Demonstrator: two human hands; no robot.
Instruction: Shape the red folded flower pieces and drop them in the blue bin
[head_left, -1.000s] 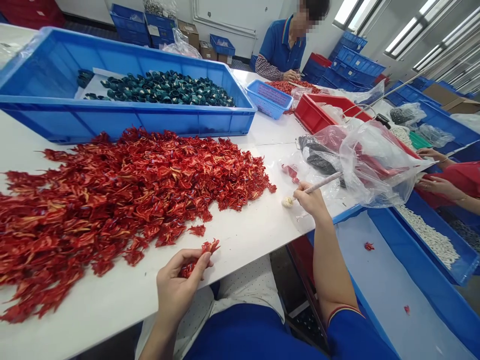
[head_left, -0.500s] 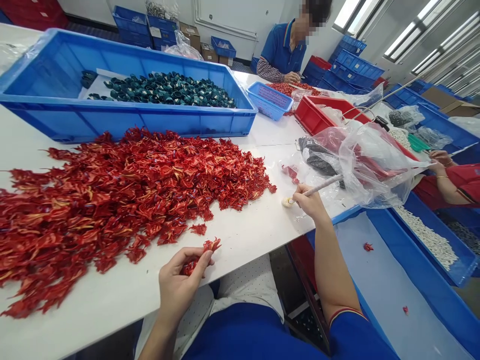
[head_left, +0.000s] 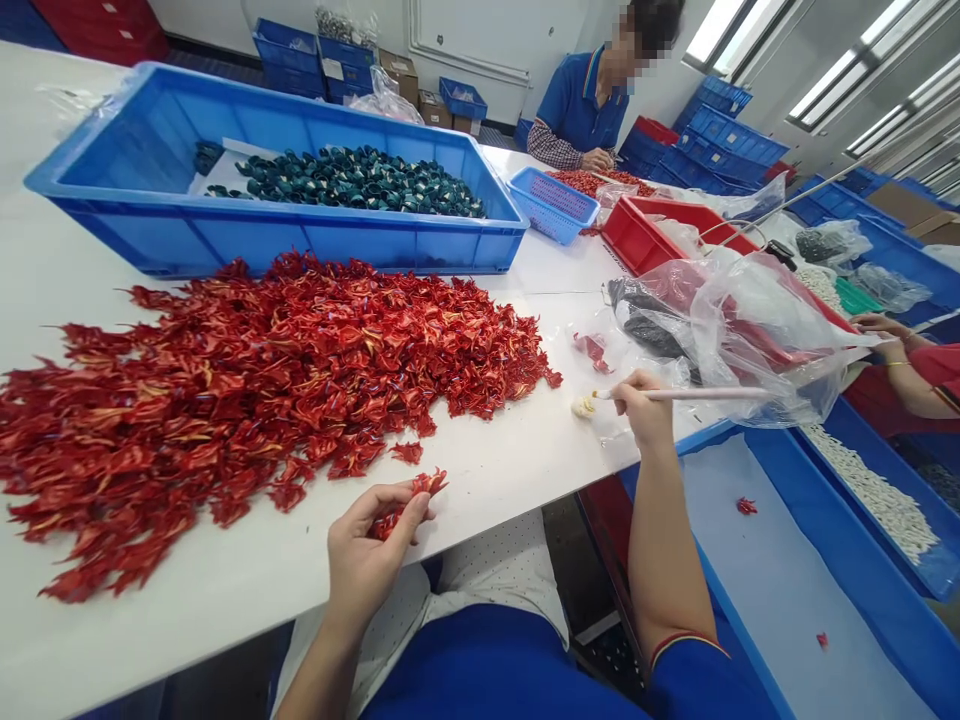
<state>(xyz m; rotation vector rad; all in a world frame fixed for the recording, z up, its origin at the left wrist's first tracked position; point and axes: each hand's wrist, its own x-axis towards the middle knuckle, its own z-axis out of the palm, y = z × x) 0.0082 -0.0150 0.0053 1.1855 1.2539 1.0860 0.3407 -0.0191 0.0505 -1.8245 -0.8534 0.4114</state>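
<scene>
My left hand (head_left: 369, 555) is closed by the table's front edge, its thumb and fingers pinching a small red petal-like piece (head_left: 429, 483). More red shows inside the curled fingers, partly hidden. My right hand (head_left: 645, 412) grips a thin brush (head_left: 709, 394) with a long pale handle, which lies nearly level and points left. Its yellowish tip is at a lump of cream-coloured paste (head_left: 583, 407) on the table; whether they touch I cannot tell. Left of the hands spreads a big heap of similar red pieces (head_left: 330, 370), with one loose piece (head_left: 407, 453) at its near side.
Behind the heap stands a blue bin (head_left: 337, 240) holding dark green pieces. A red bin (head_left: 645, 238) and crumpled clear plastic (head_left: 720, 320) lie beyond my right hand. At right is a paper-lined blue tray (head_left: 862, 570). A co-worker (head_left: 577, 110) sits across; another person's arm (head_left: 919, 375) reaches in.
The brush has swung from an upward slant to nearly level, its tip drawing a little away from the paste lump. My left hand keeps its pinch. The whole view has shifted slightly.
</scene>
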